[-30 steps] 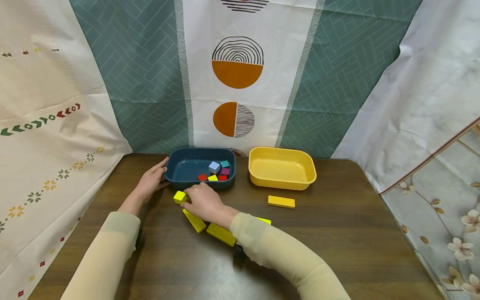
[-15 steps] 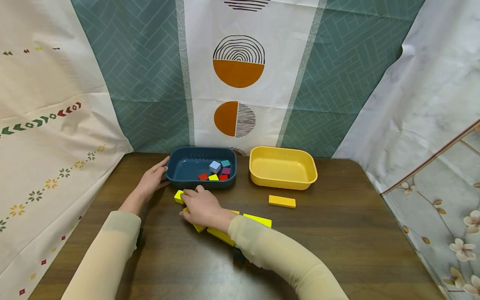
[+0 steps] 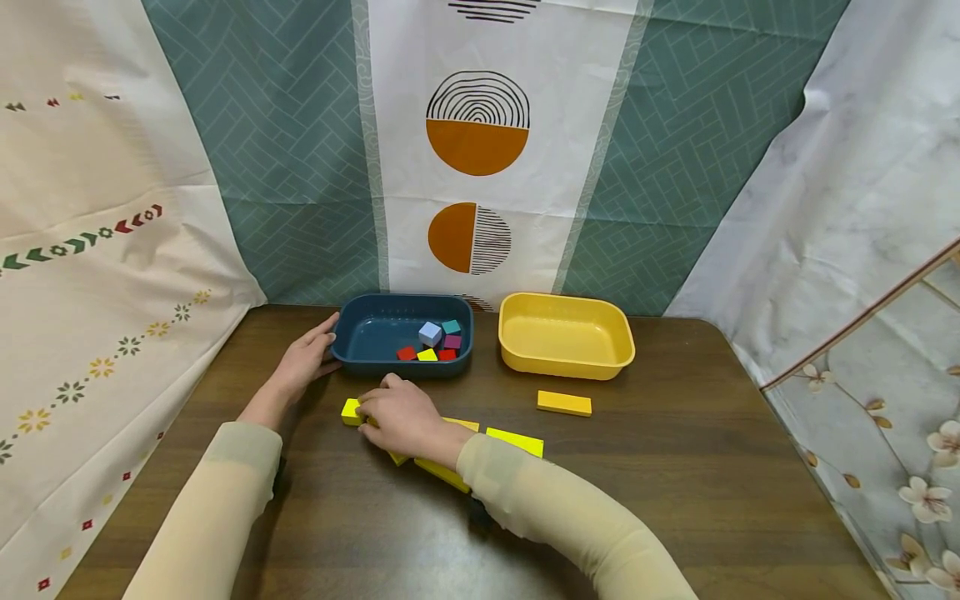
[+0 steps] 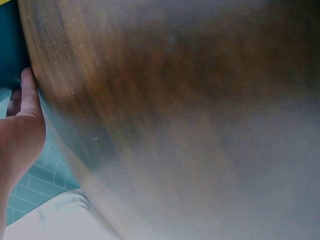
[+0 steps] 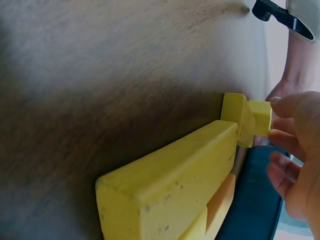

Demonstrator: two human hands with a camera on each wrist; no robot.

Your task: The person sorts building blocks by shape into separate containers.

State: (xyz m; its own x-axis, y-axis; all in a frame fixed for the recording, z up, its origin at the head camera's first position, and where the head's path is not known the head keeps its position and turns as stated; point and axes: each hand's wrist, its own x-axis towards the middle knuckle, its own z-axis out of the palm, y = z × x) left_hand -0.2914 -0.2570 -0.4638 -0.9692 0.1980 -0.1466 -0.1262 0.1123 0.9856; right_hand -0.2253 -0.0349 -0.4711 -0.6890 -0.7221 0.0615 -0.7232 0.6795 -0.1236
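My left hand [image 3: 300, 360] rests with fairly straight fingers against the left outer wall of the dark blue tray [image 3: 405, 369]. In front of that tray, my right hand [image 3: 408, 421] pinches a small yellow cube [image 3: 350, 412] between thumb and fingertips. The right wrist view shows the cube [image 5: 262, 118] close against the end of a yellow block [image 5: 236, 114]. A longer yellow block [image 5: 165, 185] lies nearer that camera. Beneath the right hand and wrist, several yellow blocks [image 3: 442, 472] are partly hidden.
Red, yellow, purple, teal and pale blue cubes [image 3: 430, 334] lie inside the blue tray. To its right stands a yellow tray [image 3: 566, 368], with an orange-yellow block [image 3: 564, 403] in front. Another bright yellow block [image 3: 516, 442] lies by the right forearm.
My right hand has come down onto the yellow cube, which has shifted slightly left and towards me, away from the blue tray. The left hand stays at the tray.
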